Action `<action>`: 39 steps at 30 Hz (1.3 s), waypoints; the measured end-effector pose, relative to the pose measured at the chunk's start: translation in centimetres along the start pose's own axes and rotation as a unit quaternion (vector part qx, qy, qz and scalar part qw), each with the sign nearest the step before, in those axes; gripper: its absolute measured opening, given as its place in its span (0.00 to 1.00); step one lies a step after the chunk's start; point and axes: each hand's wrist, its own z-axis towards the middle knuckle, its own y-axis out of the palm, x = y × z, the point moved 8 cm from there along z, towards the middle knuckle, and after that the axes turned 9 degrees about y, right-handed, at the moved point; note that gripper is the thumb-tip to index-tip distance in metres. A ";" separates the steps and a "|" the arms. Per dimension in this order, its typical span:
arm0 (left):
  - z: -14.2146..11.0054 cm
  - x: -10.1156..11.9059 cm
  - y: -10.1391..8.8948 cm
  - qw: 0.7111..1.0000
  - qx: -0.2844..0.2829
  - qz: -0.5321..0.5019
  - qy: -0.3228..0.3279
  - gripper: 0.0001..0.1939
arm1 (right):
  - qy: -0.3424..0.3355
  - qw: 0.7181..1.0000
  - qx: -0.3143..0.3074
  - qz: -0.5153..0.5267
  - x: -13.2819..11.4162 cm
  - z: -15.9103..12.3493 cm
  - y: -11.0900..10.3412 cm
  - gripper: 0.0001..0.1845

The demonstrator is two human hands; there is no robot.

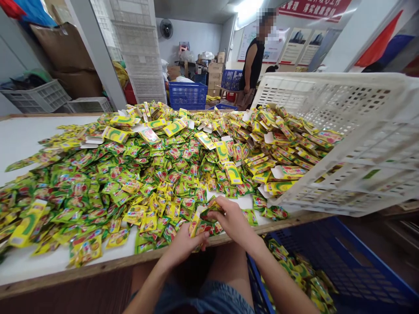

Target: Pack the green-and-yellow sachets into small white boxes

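Note:
My left hand is closed around a small yellow carton, held near the front edge of the table. Close beside it, my right hand pinches one or more small green and yellow packets at the carton's upper end. Just beyond both hands spreads a big heap of green packets with watermelon pictures, mixed with yellow packets. Flat yellow cartons, some with open white flaps, lie on top of the heap.
A white plastic crate lies tipped on its side at the right, with more cartons spilling from it. Below the table edge, a blue crate holds packets. A person stands at the back. Stacked white crates rise behind the table.

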 end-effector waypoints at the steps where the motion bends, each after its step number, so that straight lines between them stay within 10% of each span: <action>1: 0.0 -0.1 0.0 1.000 -0.002 0.001 0.000 0.17 | -0.008 1.000 -0.016 -0.015 -0.3 0.0 0.2 0.06; 7: 0.2 -0.3 0.0 1.000 -0.007 -0.005 0.017 0.17 | -0.041 0.994 -0.103 0.009 -2.1 -0.5 1.2 0.10; 19: 0.7 -1.5 -0.6 0.999 0.027 -0.040 -0.019 0.17 | 0.003 0.994 0.090 0.054 -0.3 0.4 0.5 0.03; 29: 0.8 -1.4 -2.1 0.997 0.074 0.025 0.014 0.16 | 0.026 0.999 -0.013 0.040 0.6 0.1 3.6 0.09; 39: 1.1 -0.1 -2.8 0.986 0.110 0.004 0.123 0.23 | 0.068 0.975 0.075 0.198 3.6 -1.7 3.1 0.11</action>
